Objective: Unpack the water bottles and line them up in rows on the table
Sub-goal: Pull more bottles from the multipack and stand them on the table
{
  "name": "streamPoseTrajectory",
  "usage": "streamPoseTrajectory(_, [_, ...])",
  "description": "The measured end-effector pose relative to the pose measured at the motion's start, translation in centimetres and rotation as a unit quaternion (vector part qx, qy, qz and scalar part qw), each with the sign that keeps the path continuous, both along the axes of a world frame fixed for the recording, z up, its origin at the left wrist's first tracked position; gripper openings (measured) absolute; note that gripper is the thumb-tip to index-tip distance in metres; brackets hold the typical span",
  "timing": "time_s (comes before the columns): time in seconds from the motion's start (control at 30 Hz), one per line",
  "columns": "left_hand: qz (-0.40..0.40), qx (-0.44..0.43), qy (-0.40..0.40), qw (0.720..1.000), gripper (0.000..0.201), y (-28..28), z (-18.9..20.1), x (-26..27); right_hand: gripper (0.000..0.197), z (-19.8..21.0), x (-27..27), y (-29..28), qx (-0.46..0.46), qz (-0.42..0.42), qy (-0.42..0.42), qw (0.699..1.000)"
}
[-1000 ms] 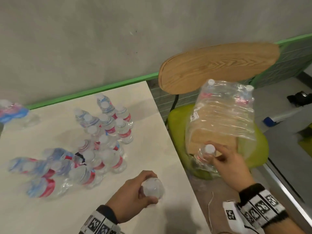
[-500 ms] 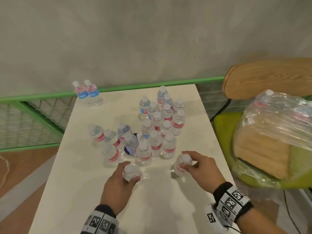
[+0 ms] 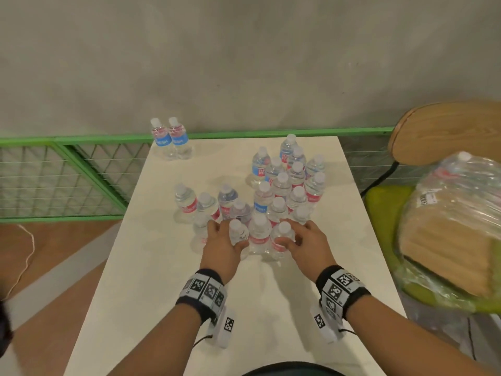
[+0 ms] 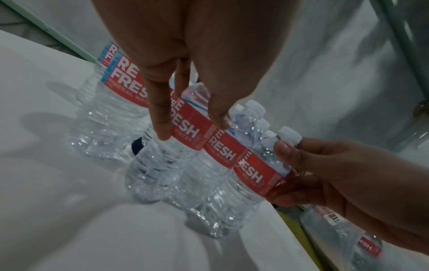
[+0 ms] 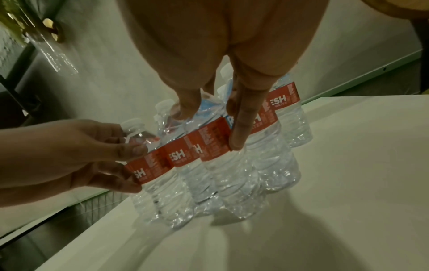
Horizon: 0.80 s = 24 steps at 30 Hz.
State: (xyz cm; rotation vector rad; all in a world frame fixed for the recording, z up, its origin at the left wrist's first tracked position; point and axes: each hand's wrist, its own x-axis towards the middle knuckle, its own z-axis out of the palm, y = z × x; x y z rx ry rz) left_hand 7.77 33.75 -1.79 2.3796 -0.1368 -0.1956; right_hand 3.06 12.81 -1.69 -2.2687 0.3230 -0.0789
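Many clear water bottles with red or blue labels stand clustered on the white table (image 3: 271, 308). My left hand (image 3: 229, 234) grips an upright red-label bottle (image 3: 235, 226) at the cluster's near edge; thumb and fingers (image 4: 160, 128) wrap its label (image 4: 185, 126). My right hand (image 3: 294, 234) grips another upright red-label bottle (image 3: 284, 229), with its fingers (image 5: 239, 135) on the label (image 5: 213, 146). One bottle (image 3: 259, 226) stands between the two held ones. All three form a near row, touching side by side.
Two blue-label bottles (image 3: 169, 137) stand apart at the table's far left corner. A torn plastic pack (image 3: 455, 213) holding more bottles sits on a green chair (image 3: 385, 210) to the right, close to the table edge. A green mesh railing (image 3: 67, 175) runs behind and left.
A second ago my right hand was taking a bottle from the pack on the chair. Both hands have since carried their bottles forward to the near edge of the cluster.
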Motion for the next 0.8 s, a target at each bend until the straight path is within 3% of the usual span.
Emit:
streamPoseTrajectory(0.23, [-0.003,-0.010,-0.018,1.000,0.057,-0.6,-0.5,1.1,0.036,0.8,0.6,0.1,0.014,-0.006,-0.001,1.000])
streamPoseTrajectory(0.43, [0.006,-0.035,-0.006,0.999,0.058,-0.4,-1.1,0.7,0.042,0.9,0.8,0.1,0.026,0.007,0.027,0.999])
streamPoseTrajectory(0.6, [-0.034,-0.031,0.033,0.998,0.093,0.5,-1.0,-1.1,0.060,1.2,-0.4,-0.7,0.028,0.067,0.043,0.996])
streamPoseTrajectory(0.7, [-0.009,-0.028,-0.026,0.999,0.096,0.6,-0.2,-3.5,0.059,1.6,-3.2,-2.7,0.033,0.092,0.049,0.994])
streamPoseTrajectory(0.8, [-0.025,-0.010,-0.129,0.991,0.071,0.0,1.0,-5.8,0.038,1.2,-7.2,-6.3,0.024,0.083,0.060,0.994])
